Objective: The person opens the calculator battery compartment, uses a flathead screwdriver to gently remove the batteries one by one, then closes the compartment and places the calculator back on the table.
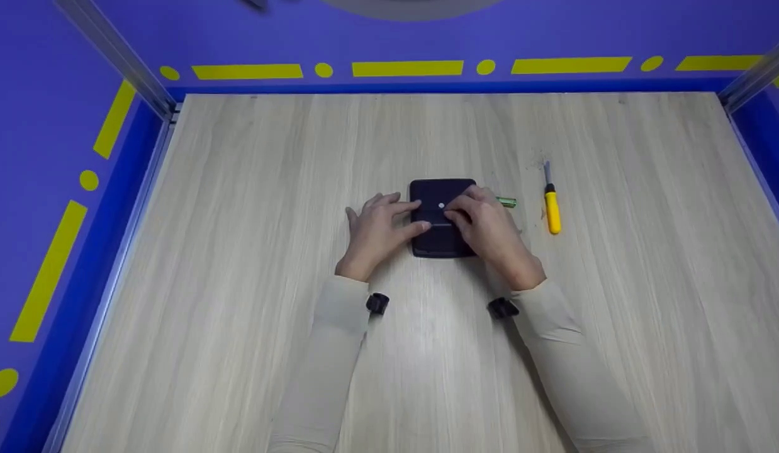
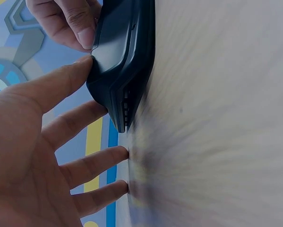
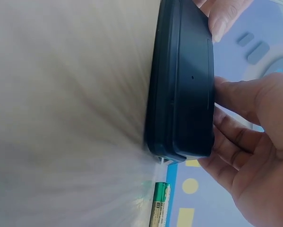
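Observation:
A dark, box-like device (image 1: 441, 242) lies on the table with a small white round spot (image 1: 442, 206) on its upper face. My left hand (image 1: 380, 225) is at its left side, fingers spread; thumb and index finger touch the casing, while other fingertips rest on the table in the left wrist view. Bent over the device from the right, my right hand (image 1: 490, 223) has its thumb and fingertips close together at the upper face, near the white spot. In the right wrist view the device (image 3: 184, 94) hides those fingertips, and I cannot tell whether they pinch something.
A green-ended battery (image 1: 506, 202) lies just right of the device, partly behind my right hand; its gold part shows in the right wrist view. Farther right lies a screwdriver (image 1: 553, 211) with a yellow handle, tip pointing away. Blue panels (image 1: 402, 44) border the wooden table.

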`<state>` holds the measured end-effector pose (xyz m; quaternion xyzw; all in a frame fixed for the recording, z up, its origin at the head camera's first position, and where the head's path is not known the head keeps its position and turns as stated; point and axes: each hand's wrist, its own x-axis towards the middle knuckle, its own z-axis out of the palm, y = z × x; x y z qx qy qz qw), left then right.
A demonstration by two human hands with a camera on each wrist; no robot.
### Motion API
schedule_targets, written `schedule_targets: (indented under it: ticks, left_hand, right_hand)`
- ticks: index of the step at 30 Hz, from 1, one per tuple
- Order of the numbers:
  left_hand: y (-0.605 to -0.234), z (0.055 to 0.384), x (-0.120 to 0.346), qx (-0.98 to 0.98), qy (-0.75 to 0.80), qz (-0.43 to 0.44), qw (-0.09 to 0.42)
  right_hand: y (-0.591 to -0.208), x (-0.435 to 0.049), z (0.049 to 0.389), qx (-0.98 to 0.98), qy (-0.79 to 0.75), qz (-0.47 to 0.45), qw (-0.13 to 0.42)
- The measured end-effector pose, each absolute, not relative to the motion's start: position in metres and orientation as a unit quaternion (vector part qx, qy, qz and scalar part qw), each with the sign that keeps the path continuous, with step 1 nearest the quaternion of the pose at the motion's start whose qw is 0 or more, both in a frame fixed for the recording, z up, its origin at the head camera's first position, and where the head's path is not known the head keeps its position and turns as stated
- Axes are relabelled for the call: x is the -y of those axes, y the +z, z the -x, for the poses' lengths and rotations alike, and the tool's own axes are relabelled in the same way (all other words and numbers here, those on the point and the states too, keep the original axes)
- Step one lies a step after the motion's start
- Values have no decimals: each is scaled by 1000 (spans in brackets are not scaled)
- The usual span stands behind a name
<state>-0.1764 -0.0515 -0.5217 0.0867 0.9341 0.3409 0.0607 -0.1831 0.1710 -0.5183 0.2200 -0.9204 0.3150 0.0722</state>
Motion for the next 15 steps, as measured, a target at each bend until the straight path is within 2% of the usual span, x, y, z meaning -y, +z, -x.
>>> schedule_targets:
  ticks: [15]
  left_hand:
    - [-521, 176, 51, -932, 346, -82, 63]
  right_hand:
    - [-519, -172, 184, 927, 314, -190, 80]
